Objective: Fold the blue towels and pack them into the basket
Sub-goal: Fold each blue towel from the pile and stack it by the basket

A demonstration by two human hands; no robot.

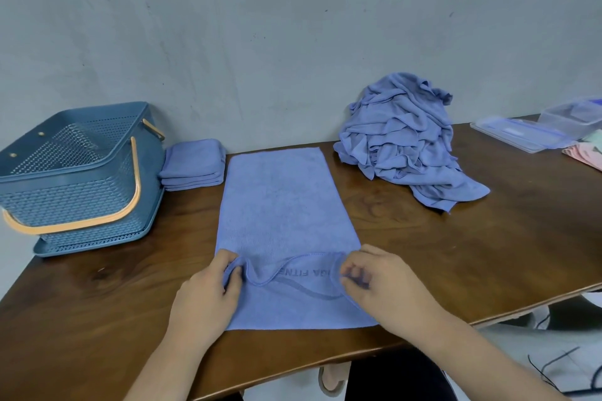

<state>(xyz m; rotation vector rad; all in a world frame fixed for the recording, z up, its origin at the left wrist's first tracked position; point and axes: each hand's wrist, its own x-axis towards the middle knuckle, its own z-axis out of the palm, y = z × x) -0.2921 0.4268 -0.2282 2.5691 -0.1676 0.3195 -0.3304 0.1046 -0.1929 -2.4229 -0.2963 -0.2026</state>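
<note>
A blue towel lies lengthwise on the brown table, its long strip running away from me. My left hand pinches the upper layer's near left corner, and my right hand pinches its near right corner, so that edge sags between them above the lower layer. A blue perforated basket with an orange handle stands at the left, nothing visible inside. A small stack of folded blue towels sits beside it. A heap of unfolded blue towels is piled at the back right.
Clear plastic containers with lids and a pink cloth sit at the far right. A grey wall runs behind the table. The table's near edge slants across the lower right, with cables on the floor beyond.
</note>
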